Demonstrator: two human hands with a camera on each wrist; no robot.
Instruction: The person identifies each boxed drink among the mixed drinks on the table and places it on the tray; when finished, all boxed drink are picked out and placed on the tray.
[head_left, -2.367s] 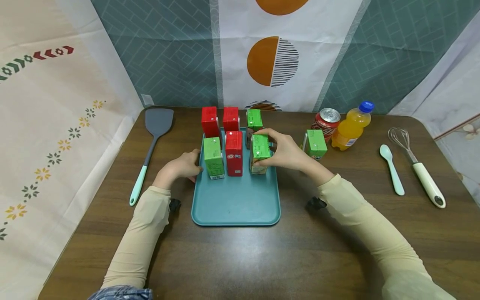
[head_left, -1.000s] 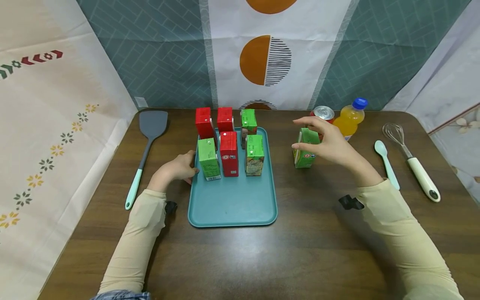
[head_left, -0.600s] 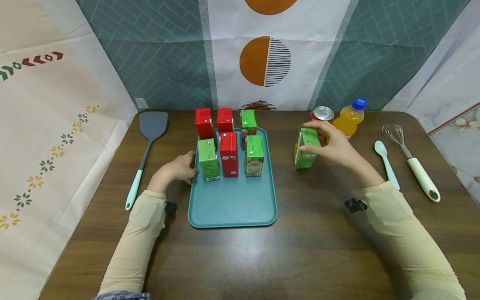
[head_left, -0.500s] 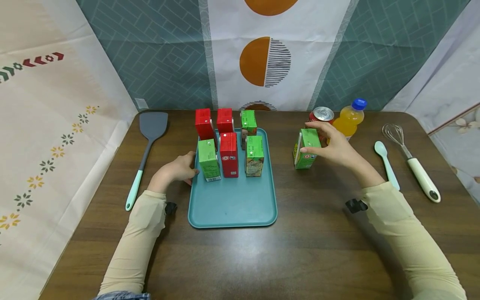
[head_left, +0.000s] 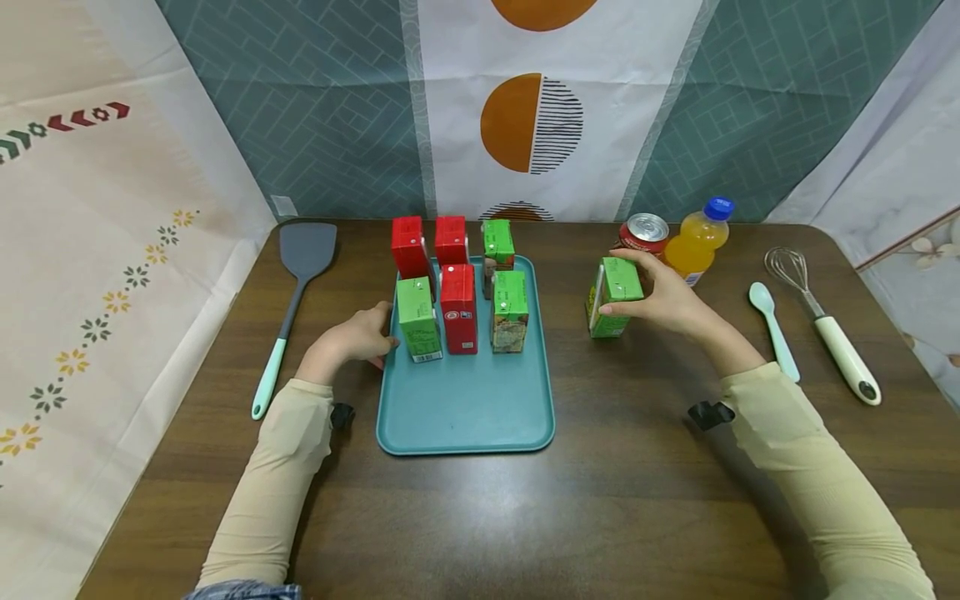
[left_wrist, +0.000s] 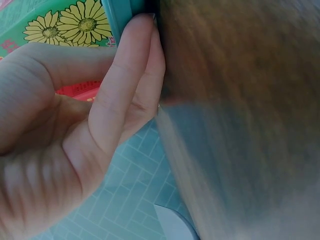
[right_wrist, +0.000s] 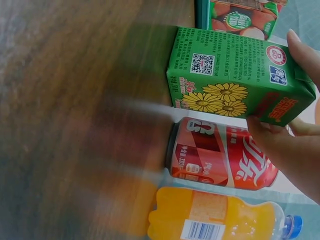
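My right hand [head_left: 663, 298] holds a green drink carton [head_left: 618, 283] by its upper part, thumb on the near side and fingers behind. Yellow flowers show on this carton [right_wrist: 227, 80] in the right wrist view. It stands upright on the table, right of a teal tray [head_left: 465, 417]. At the tray's left rim, my left hand [head_left: 354, 337] grips the edge; its fingers [left_wrist: 120, 80] press against the rim in the left wrist view. Two rows of upright cartons occupy the tray's far half, among them a red carton [head_left: 458, 308], a light green carton [head_left: 418, 317] and a green carton [head_left: 510, 310].
Behind the held carton stand a red soda can [head_left: 645, 233] and an orange drink bottle [head_left: 697, 246]. Further right lie a pale green spoon [head_left: 776, 333] and a whisk [head_left: 832, 329]. A grey spatula [head_left: 300, 279] lies left of the tray. Fabric-covered walls border the table.
My right hand has left the front right carton on the tray, moved right, and closed round the green carton on the table. My left hand has stayed at the tray's rim.
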